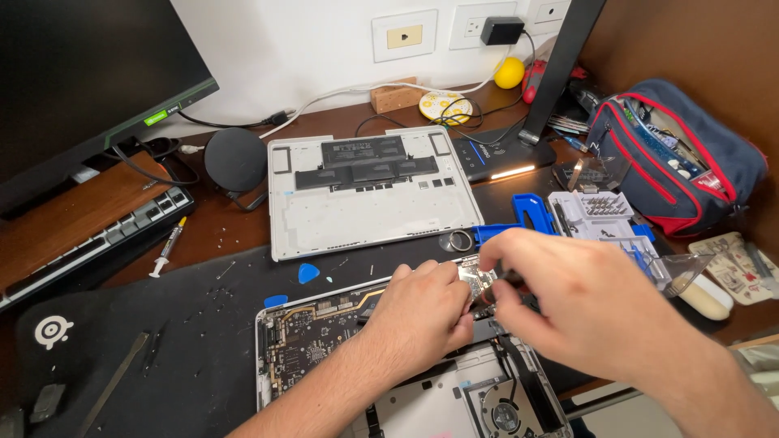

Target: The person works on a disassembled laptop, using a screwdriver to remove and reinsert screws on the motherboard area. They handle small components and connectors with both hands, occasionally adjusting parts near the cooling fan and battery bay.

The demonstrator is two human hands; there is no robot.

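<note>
Holding bits (604, 206): white case (574, 217)

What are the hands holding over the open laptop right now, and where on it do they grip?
Both hands, left and right, pinch a small silvery part over the open laptop, fingertips on its opposite edges. What the part is cannot be told.

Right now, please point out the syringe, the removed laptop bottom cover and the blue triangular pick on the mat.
syringe (168, 247), head view, middle of its barrel.
removed laptop bottom cover (373, 207), head view, bare pale inner surface.
blue triangular pick (307, 272), head view, its centre.
</note>
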